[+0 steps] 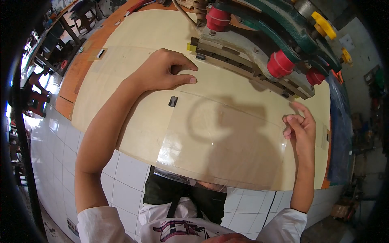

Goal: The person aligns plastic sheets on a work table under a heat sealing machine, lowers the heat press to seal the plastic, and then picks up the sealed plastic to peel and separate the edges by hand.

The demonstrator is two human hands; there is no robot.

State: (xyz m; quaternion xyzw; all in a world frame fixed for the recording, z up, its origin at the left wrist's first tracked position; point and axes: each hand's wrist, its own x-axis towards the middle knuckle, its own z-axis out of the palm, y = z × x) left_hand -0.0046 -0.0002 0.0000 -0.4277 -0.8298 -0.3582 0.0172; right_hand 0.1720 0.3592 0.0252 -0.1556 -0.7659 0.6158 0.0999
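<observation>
My left hand (172,72) is over the cream board (121,69), thumb and forefinger spread apart with nothing between them. Its fingertips are near the left end of the machine's long metal bar (231,58). A small black block (173,101) sits on the board just below this hand. In front of me lies a clear plastic sheet (227,150), crossed by the shadow of my head. Beside the sheet's right edge, my right hand (303,127) has its forefinger stretched out and the other fingers loosely bent. I see nothing in it; whether it touches the sheet is unclear.
The green machine (279,28) with red cylinders (279,64) and yellow knobs (324,25) stands over the far right of the board. An orange tabletop (67,91) shows at the left. Blue plastic sheeting (340,133) hangs at the right, and white floor tiles (129,174) lie below.
</observation>
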